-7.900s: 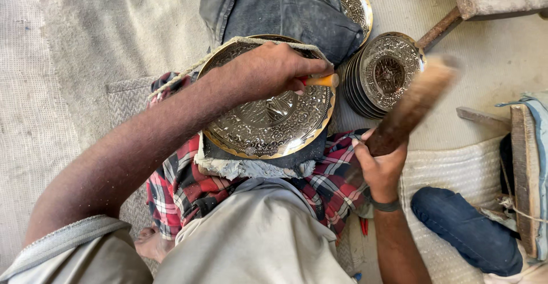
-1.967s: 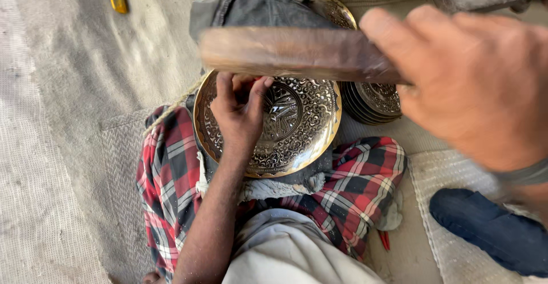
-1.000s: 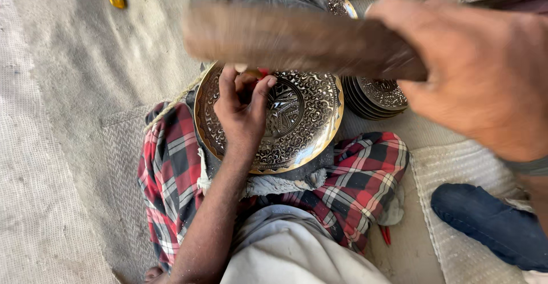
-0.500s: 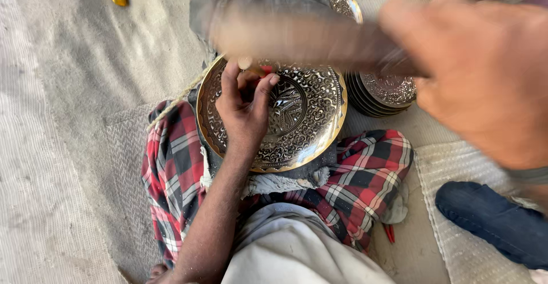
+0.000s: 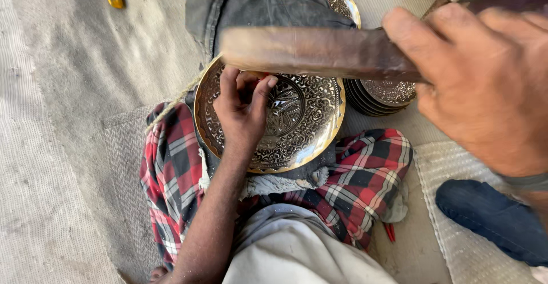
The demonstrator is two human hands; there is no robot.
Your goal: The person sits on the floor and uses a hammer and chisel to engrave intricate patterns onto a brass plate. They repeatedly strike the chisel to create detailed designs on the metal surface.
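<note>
Overhead, right hand (image 5: 485,84) grips wooden mallet (image 5: 319,53); left hand (image 5: 242,110) on plate (image 5: 302,130).

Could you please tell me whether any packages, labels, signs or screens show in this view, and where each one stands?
None show here: no package, label, sign or screen.
In view instead: an engraved round metal plate under the left hand, a wooden mallet in the right hand, and a stack of plates beside it.
</note>
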